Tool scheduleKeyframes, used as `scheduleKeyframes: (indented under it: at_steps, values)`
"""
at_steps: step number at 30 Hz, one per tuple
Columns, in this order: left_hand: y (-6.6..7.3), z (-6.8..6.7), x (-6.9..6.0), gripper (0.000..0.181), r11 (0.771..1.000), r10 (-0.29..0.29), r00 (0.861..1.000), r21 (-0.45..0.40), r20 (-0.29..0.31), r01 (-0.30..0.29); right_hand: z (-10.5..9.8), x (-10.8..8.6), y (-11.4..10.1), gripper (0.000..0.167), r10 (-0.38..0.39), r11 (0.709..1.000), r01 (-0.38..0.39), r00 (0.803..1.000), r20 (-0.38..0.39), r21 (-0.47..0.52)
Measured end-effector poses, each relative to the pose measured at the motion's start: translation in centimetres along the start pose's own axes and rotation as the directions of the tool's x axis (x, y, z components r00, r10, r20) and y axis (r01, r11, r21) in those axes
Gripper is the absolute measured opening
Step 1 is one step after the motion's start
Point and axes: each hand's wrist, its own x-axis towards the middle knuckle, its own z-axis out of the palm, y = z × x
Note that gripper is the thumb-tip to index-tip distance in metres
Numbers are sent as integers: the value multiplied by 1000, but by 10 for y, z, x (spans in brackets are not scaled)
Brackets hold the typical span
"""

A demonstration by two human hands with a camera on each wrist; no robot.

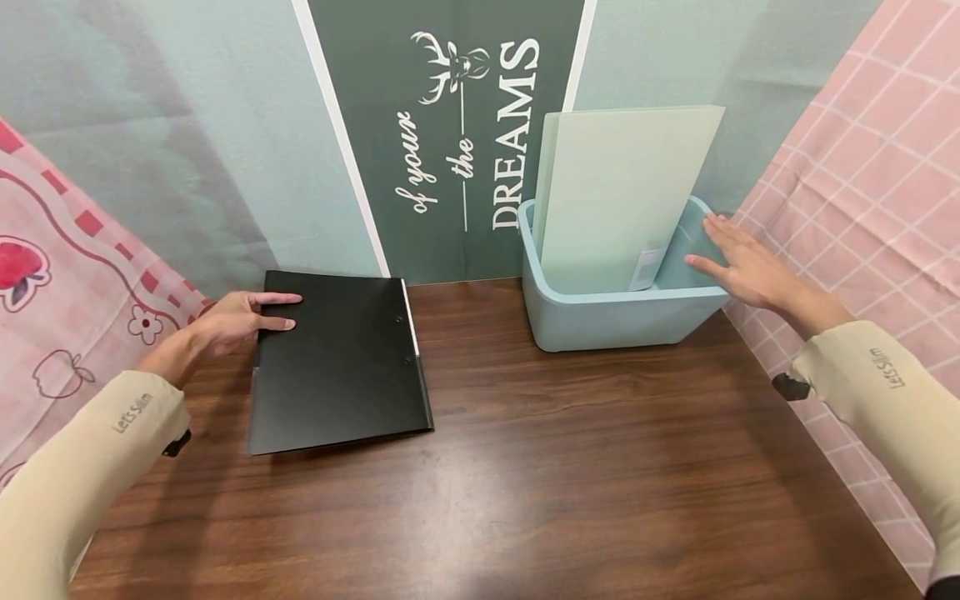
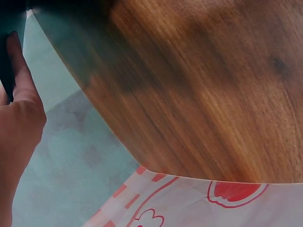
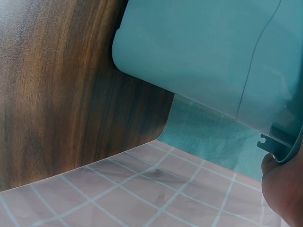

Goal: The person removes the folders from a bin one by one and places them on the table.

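Observation:
A black file folder [image 1: 341, 358] lies on the table at the left, with a white strip along its right side. My left hand [image 1: 236, 321] grips its left edge, and two digits show on top of the cover. In the left wrist view, the left hand [image 2: 21, 118] has the dark folder edge between its digits. My right hand [image 1: 750, 262] holds the right end of a light blue plastic bin [image 1: 600, 323], its thumb over the inside. The right wrist view shows part of that hand [image 3: 284, 189] against the rim from outside. Pale green folders [image 1: 630, 183] stand leaning in the bin.
The brown wooden table [image 1: 525, 467] carries the folder and the bin. A grey-green printed cloth [image 1: 465, 242] hangs behind. Pink patterned cloth [image 1: 60, 317] borders the left side, and pink checked cloth [image 1: 870, 192] the right. A small white label [image 1: 645, 268] shows inside the bin.

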Motion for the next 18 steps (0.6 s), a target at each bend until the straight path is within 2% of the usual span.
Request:
scheduleKeyframes:
  at_steps: [4, 9, 12, 15, 18]
  values:
    - [-3, -1, -1, 73, 999, -27, 1000, 18, -10, 28, -1, 1, 0, 86, 4, 1000, -4, 1000, 3, -2]
    - [-6, -2, -1, 86, 997, -51, 999, 61, 8, 50, -1, 1, -1, 86, 2, 1000, -2, 1000, -2, 2]
    - [-7, -4, 1, 91, 988, -20, 1000, 153, -9, 21, -1, 1, -2, 86, 2, 1000, -2, 1000, -4, 5]
    - [-10, -7, 4, 91, 965, 15, 999, 261, -42, -4, -1, 0, -2, 86, 4, 1000, -4, 1000, -3, 2]
    - [-12, -11, 5, 91, 955, 16, 998, 297, -59, 2, -1, 0, -2, 86, 5, 1000, -5, 1000, -2, -2]
